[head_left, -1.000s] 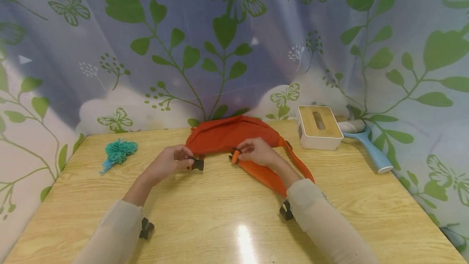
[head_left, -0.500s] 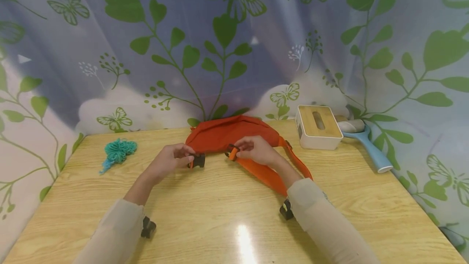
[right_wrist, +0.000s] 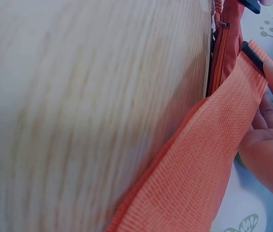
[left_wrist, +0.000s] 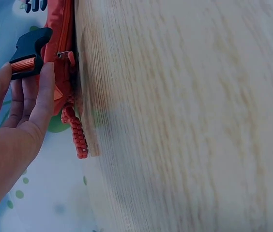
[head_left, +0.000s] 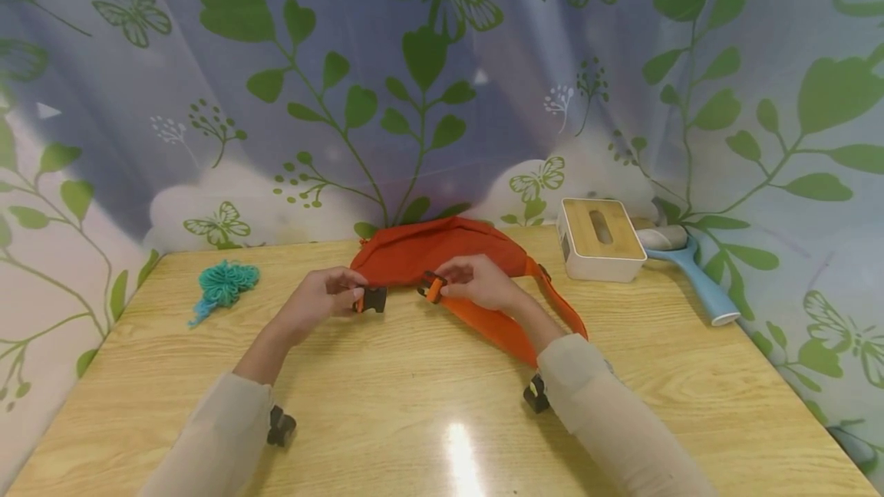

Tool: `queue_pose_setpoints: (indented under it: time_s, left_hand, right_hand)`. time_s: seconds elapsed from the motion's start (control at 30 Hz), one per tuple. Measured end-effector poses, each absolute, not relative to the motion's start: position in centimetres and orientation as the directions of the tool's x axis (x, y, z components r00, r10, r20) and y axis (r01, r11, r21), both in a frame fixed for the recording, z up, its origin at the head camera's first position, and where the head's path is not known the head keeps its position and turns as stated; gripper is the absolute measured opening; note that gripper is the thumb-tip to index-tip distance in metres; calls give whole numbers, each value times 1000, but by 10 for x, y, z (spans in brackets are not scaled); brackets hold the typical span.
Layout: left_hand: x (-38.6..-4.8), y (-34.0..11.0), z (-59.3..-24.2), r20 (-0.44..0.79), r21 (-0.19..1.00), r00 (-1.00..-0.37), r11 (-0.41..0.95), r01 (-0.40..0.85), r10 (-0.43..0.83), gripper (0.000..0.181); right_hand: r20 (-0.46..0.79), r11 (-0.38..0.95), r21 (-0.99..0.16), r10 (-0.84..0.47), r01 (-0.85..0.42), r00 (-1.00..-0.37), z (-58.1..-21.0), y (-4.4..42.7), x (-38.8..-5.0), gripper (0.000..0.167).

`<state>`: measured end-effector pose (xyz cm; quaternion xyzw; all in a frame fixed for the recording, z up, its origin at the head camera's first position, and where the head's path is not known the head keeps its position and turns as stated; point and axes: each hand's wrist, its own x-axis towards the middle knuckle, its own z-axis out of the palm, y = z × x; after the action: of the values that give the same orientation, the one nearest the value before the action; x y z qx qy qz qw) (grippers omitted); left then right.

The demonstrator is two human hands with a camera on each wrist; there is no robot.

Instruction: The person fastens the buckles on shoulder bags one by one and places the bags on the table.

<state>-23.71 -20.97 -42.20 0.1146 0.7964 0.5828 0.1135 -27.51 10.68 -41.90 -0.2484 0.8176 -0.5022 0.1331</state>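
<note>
A red-orange waist bag (head_left: 442, 245) lies at the back of the table, its orange strap (head_left: 499, 334) curving out to the right. My left hand (head_left: 319, 304) pinches the black socket half of the buckle (head_left: 375, 300) between thumb and fingers, in front of the bag's left end. In the left wrist view, orange webbing runs through this buckle half (left_wrist: 32, 46). My right hand (head_left: 479, 284) pinches the pronged half of the buckle (head_left: 431, 287), prongs pointing left. The two halves are apart and face each other. The strap (right_wrist: 189, 154) fills much of the right wrist view.
A teal tangle of cord (head_left: 228, 284) lies at the left on the wooden table (head_left: 407, 405). At the back right stand a tissue box (head_left: 601, 240) with a wooden lid and a blue-handled lint roller (head_left: 707, 286). A leaf-patterned curtain (head_left: 518, 113) hangs behind.
My right hand has moved slightly left and up with the pronged half, narrowing the gap between the buckle halves. My left hand has raised the socket half a little.
</note>
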Motion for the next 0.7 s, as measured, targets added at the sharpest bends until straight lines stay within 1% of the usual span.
queue_pose_setpoints:
  time_s: [0.3, 0.57, 0.7]
  left_hand:
    - [-237, -208, -422, -79, 963, -954, 268, 2, 291, 24]
    - [-239, -206, -422, -89, 968, -960, 248, -21, 265, 24]
    - [-239, -205, -421, -91, 971, -963, 236, -29, 255, 24]
  right_hand:
    - [20, 378, -884, -558, -275, -830, -419, 103, -276, 29]
    - [34, 374, -876, -581, -303, -813, -416, 96, -275, 28]
    - [53, 366, -868, -605, -336, -795, -414, 92, -275, 27]
